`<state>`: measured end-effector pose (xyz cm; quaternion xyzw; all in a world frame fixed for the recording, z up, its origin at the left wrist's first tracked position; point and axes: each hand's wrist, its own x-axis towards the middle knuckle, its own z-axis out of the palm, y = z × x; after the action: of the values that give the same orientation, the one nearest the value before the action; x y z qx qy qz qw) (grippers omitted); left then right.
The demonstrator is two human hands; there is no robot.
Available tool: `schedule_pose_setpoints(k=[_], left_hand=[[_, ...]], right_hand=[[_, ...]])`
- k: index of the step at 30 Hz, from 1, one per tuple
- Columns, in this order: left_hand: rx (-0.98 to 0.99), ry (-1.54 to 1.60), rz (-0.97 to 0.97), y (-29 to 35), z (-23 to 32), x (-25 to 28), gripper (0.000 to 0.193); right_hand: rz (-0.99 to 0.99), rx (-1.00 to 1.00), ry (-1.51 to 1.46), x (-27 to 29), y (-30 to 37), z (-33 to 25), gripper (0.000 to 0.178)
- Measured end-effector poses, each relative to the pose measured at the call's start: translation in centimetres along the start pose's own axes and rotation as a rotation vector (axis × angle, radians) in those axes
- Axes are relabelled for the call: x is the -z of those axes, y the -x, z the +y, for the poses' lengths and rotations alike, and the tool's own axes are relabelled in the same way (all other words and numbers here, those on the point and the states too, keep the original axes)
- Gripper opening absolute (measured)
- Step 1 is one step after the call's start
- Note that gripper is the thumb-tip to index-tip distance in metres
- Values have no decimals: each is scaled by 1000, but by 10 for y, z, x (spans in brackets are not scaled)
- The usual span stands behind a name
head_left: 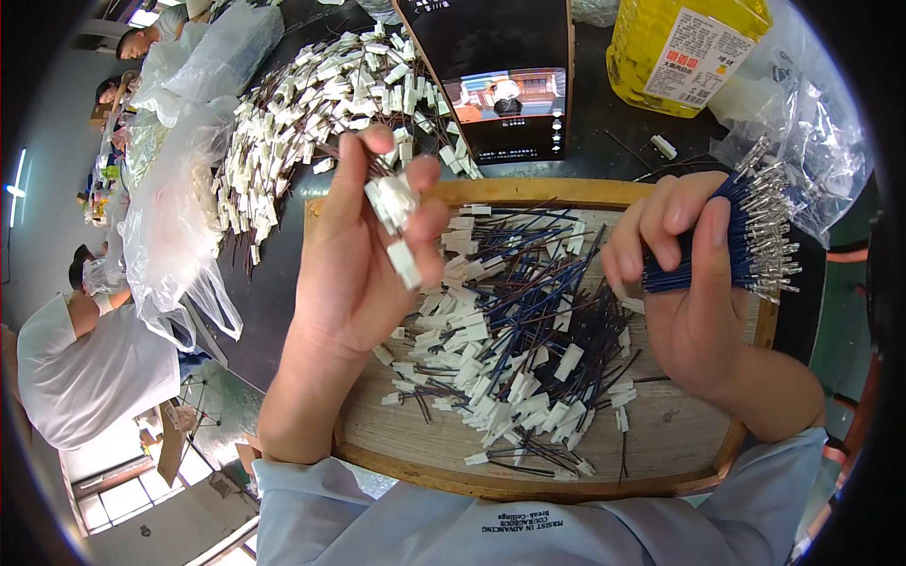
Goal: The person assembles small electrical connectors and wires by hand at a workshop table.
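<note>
Above the left part of the tray, my left hand (332, 274) is raised with its fingers curled around a few white plastic connectors (391, 203) with dark wires; they are slightly blurred. My right hand (698, 330) grips a thick bundle of blue wires (753, 231) over the tray's right edge. Metal crimp terminals fan out at the bundle's right end. Below both hands, a wood-framed tray (415, 479) holds a tangled heap of white connectors (477, 325) on blue and brown wires.
A larger pile of white connectors (330, 90) lies at the back left, beside clear plastic bags (179, 198). Behind the tray stand a lit phone (510, 94) and a jug of yellow liquid (646, 52). More clear plastic (812, 141) lies right. People work at far left.
</note>
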<state>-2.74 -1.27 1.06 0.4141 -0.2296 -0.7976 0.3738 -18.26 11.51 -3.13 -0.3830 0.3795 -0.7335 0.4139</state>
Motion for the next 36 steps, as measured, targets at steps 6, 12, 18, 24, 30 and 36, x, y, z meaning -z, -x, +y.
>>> schedule_pose_setpoints(k=[6, 12, 18, 24, 30, 36], left_hand=[[303, 71, -585, 0, 3, 28, 32], [264, 89, -432, 4, -5, 18, 31], [172, 78, -432, 7, -11, 19, 31], [260, 32, -516, 8, -4, 21, 27], [200, -88, -500, 10, -5, 19, 23], [144, -186, -428, 14, -13, 8, 17]], right_hand=[[-30, -264, -6, 7, 3, -13, 27], [-29, -427, 158, 0, 4, -19, 28], [39, -526, 152, 1, 6, -18, 22], [124, -437, 167, -6, 6, -18, 12], [-73, -496, 378, -2, 0, -32, 9], [-40, -371, 284, -3, 7, -19, 10]])
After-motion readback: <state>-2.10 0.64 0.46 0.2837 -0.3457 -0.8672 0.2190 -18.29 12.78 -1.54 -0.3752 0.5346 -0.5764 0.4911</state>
